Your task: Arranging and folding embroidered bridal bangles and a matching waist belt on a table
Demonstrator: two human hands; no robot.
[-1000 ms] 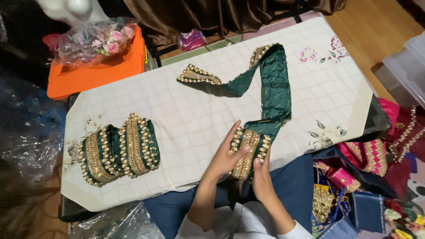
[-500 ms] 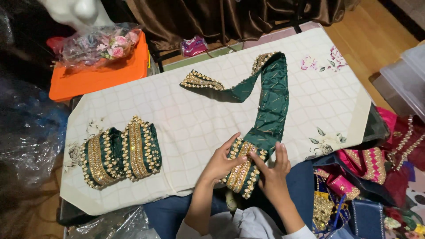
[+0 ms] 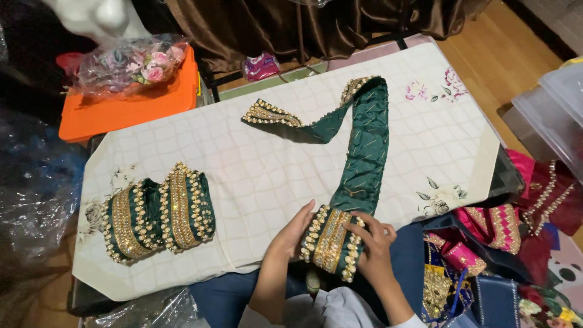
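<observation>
A long dark green embroidered band (image 3: 368, 143) with gold and pearl trim lies unrolled across the white quilted table cover (image 3: 255, 158). Its near end is wound into a roll (image 3: 331, 242) at the table's front edge. My left hand (image 3: 293, 234) presses against the roll's left side, and my right hand (image 3: 371, 248) grips its right side with fingers over the top. Two finished green and gold rolls (image 3: 159, 211) lie side by side at the front left of the table.
An orange box (image 3: 130, 103) with a plastic bag of pink flowers (image 3: 124, 64) sits at the back left. Pink, red and blue embroidered fabrics (image 3: 492, 255) are heaped at the right. A clear plastic bin (image 3: 555, 112) stands at far right. Crinkled plastic sheeting (image 3: 33, 194) lies at left.
Both hands have rolled the band's near end further, so the roll is thicker and lies crosswise. The flat green strip leading to it is shorter.
</observation>
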